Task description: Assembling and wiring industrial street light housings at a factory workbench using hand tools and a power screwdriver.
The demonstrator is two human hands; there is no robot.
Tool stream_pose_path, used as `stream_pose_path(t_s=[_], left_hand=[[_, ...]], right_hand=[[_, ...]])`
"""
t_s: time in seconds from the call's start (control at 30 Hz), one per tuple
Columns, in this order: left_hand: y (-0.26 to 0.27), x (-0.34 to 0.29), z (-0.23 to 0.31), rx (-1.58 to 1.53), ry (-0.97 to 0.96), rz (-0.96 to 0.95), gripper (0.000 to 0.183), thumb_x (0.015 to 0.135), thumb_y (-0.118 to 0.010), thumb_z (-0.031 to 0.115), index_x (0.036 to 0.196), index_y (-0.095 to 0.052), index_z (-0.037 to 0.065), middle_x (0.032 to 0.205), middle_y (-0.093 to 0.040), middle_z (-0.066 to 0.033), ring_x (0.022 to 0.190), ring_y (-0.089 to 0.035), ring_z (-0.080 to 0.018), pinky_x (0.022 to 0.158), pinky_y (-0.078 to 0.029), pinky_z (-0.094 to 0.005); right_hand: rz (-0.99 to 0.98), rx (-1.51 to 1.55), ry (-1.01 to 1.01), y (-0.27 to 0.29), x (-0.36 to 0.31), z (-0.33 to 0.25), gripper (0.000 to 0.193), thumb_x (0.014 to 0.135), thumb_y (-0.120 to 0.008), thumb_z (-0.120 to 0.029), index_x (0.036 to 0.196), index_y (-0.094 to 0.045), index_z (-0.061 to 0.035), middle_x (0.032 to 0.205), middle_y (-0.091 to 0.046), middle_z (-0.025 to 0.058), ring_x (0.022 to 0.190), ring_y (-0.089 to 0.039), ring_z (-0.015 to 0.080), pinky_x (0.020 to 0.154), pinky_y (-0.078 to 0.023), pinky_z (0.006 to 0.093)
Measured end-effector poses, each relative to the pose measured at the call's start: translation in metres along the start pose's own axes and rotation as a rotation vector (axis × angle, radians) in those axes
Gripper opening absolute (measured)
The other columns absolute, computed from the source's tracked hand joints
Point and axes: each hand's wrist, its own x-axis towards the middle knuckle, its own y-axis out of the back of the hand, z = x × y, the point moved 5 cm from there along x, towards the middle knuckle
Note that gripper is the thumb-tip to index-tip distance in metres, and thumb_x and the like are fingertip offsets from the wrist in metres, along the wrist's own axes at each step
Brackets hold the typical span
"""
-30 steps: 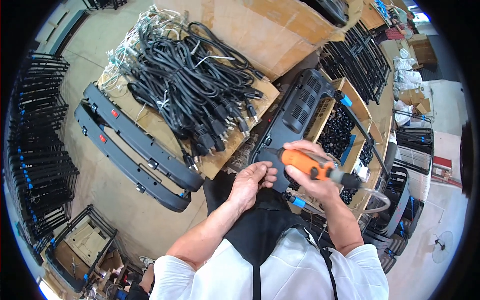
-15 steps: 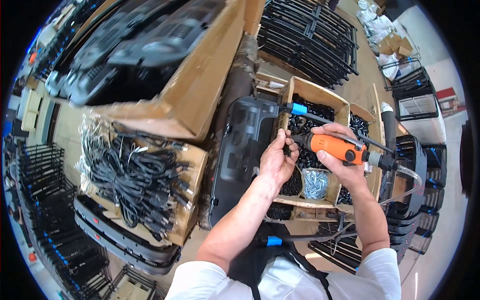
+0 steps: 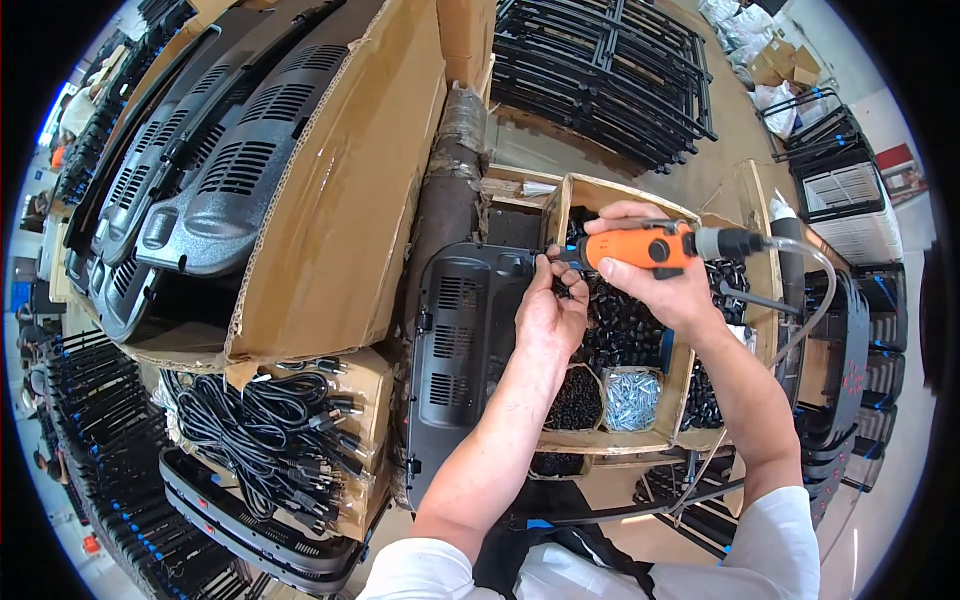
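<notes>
My right hand (image 3: 682, 295) is wrapped round an orange air screwdriver (image 3: 632, 250), which lies nearly level with its tip toward the left. A clear hose (image 3: 822, 262) trails from its back end. By the tip, the fingers of my left hand (image 3: 552, 320) are closed in a pinch; whatever is between them is too small to make out. Both hands are over the corner of a long black plastic housing (image 3: 452, 335) with vent slots. A bit of blue (image 3: 572, 252) shows by the screwdriver's tip, partly covered by my fingers.
A divided wooden bin (image 3: 630, 440) holds silver screws (image 3: 632, 400), small black screws (image 3: 573, 400) and black parts. At left, a large cardboard box (image 3: 345, 220) is filled with vented housings, above bundled power cords (image 3: 265, 425). Black metal frames (image 3: 600, 75) are stacked beyond.
The view has shifted. The screwdriver has swung from slanting down at its back end to nearly level, with its tip at my left fingers. The black bar with the blue end has moved lower.
</notes>
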Motion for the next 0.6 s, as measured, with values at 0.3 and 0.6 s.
stream_pose_path(t_s=[0.3, 0.6], left_hand=[[0.003, -0.014, -0.002, 0.222, -0.068, 0.146, 0.022, 0.113, -0.057, 0.023, 0.117, -0.065, 0.003, 0.096, -0.062, -0.0016, 0.083, -0.058, -0.0121, 0.076, -0.053, -0.0255], [0.028, -0.042, 0.009, 0.433, -0.181, 0.181, 0.022, 0.11, -0.063, 0.025, 0.12, -0.067, 0.005, 0.096, -0.067, -0.0011, 0.077, -0.063, -0.0096, 0.067, -0.058, -0.0235]], right_hand=[[-0.038, -0.031, -0.041, -0.025, 0.036, 0.016, 0.048, 0.085, -0.084, -0.01, 0.13, -0.066, -0.0063, 0.12, -0.074, 0.009, 0.112, -0.069, 0.0151, 0.103, -0.056, 0.0341], [-0.159, -0.227, -0.023, -0.042, 0.055, 0.008, 0.033, 0.082, -0.083, -0.013, 0.113, -0.073, -0.0053, 0.106, -0.073, 0.0023, 0.098, -0.068, 0.0127, 0.091, -0.056, 0.032]])
